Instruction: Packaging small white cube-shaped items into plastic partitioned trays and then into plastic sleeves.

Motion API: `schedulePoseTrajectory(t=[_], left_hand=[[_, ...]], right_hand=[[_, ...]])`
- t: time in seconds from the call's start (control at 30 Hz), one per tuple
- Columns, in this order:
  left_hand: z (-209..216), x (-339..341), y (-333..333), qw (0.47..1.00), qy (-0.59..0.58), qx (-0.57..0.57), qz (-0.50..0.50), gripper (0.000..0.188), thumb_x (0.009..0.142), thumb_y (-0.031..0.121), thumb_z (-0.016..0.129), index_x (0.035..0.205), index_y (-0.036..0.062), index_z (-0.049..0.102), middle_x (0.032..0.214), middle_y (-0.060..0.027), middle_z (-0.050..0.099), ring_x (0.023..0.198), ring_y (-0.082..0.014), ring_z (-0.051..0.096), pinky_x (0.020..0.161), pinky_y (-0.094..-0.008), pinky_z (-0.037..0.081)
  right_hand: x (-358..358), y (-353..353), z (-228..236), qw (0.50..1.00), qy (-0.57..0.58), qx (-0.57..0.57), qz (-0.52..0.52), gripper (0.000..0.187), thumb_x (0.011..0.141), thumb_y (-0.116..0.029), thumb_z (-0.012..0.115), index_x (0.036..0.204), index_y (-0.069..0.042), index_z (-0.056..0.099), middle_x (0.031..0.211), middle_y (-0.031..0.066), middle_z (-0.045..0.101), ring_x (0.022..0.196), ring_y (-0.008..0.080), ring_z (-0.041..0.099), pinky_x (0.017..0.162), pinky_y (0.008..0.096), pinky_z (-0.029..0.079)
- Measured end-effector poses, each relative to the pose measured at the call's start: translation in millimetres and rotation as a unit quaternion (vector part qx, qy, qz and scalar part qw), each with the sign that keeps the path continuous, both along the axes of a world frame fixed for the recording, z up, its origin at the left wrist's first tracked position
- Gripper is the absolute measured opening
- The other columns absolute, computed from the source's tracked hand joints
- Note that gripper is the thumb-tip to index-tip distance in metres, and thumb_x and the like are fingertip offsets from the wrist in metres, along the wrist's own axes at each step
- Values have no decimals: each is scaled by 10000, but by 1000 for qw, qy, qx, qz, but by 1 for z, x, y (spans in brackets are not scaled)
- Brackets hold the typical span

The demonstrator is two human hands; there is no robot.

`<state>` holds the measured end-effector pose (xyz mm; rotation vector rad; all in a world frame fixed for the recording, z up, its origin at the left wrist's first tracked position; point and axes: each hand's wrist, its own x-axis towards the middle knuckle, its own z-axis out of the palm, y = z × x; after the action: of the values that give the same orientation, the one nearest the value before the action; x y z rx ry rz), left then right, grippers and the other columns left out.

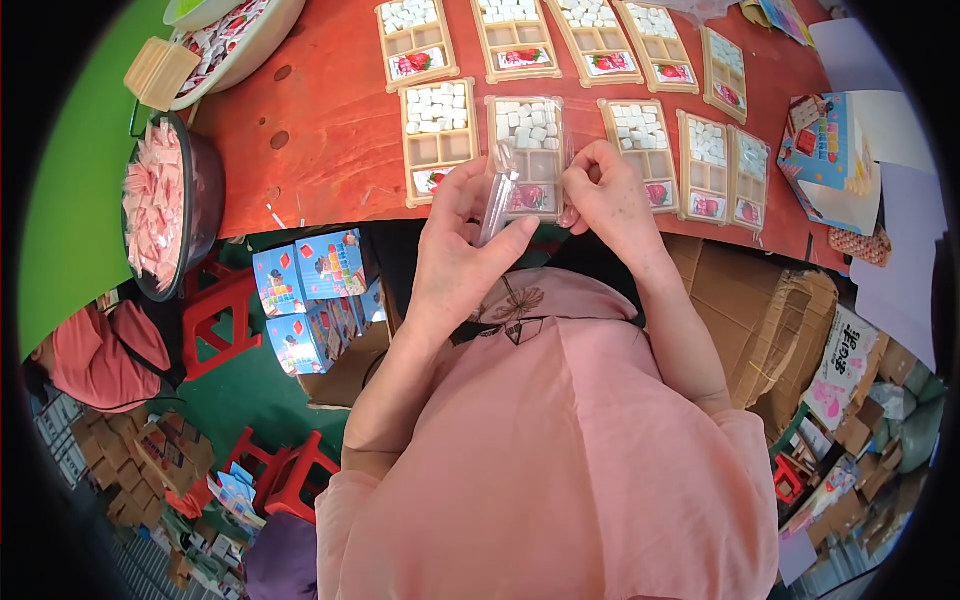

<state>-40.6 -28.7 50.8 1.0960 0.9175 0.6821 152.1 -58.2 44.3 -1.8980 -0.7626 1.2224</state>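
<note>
My left hand grips the lower left side of a compartmented tray in a clear plastic wrapper. White marshmallow-like pieces fill its top part, and a strawberry-printed sachet lies in the bottom one. The middle compartments look bare. Loose, shiny plastic stands up along the left side, by my thumb. At the tray's right edge my right hand is closed in a pinch; what is between its fingertips is hidden. Beside my hands lie similar filled trays, one on the left and one on the right.
More filled trays line the far side of the red table. At left stand a dark tub of pink sachets and a pale basin. A blue printed box is at right. Below are stacked blue boxes and red stools.
</note>
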Motion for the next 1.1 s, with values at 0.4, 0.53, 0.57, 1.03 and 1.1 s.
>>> schedulePoseTrajectory(t=[0.4, 0.53, 0.57, 1.03, 1.1], left_hand=[[2, 15, -5, 915, 247, 319, -18, 828, 680, 162, 917, 1388, 45, 505, 1322, -180, 589, 1219, -371, 575, 1004, -453, 506], [-11, 21, -5, 852, 264, 449, -42, 811, 665, 93, 903, 1385, 67, 530, 1274, -162, 622, 1174, -351, 601, 967, -433, 525], [-12, 22, -4, 852, 262, 451, -43, 811, 665, 93, 903, 1385, 67, 530, 1274, -162, 622, 1174, -351, 601, 967, -433, 525], [-21, 17, -12, 854, 275, 437, -55, 802, 664, 155, 915, 1381, 103, 558, 1325, -141, 626, 1371, -435, 493, 1104, -502, 457], [-20, 17, -10, 860, 267, 432, -56, 799, 668, 152, 914, 1381, 99, 558, 1322, -148, 626, 1354, -427, 506, 1098, -495, 461]], right_hand=[[-3, -3, 5, 1000, -21, -10, -9, 176, 939, -131, 591, 944, 45, 585, 764, 153, 689, 597, 206, 693, 513, 344, 535], [2, -8, -9, 994, -95, 33, 31, 212, 955, -150, 607, 956, 61, 593, 773, 202, 698, 591, 269, 699, 546, 380, 548], [4, -10, -14, 988, -134, 56, 53, 227, 961, -158, 616, 961, 68, 595, 771, 215, 695, 587, 290, 698, 566, 392, 555], [0, -18, -16, 963, -207, 143, 100, 293, 982, -135, 635, 1244, -55, 530, 821, 242, 689, 801, 413, 705, 691, 497, 529], [-2, -17, -10, 968, -198, 124, 87, 299, 980, -124, 637, 1256, -66, 540, 833, 236, 697, 818, 421, 703, 703, 502, 530]])
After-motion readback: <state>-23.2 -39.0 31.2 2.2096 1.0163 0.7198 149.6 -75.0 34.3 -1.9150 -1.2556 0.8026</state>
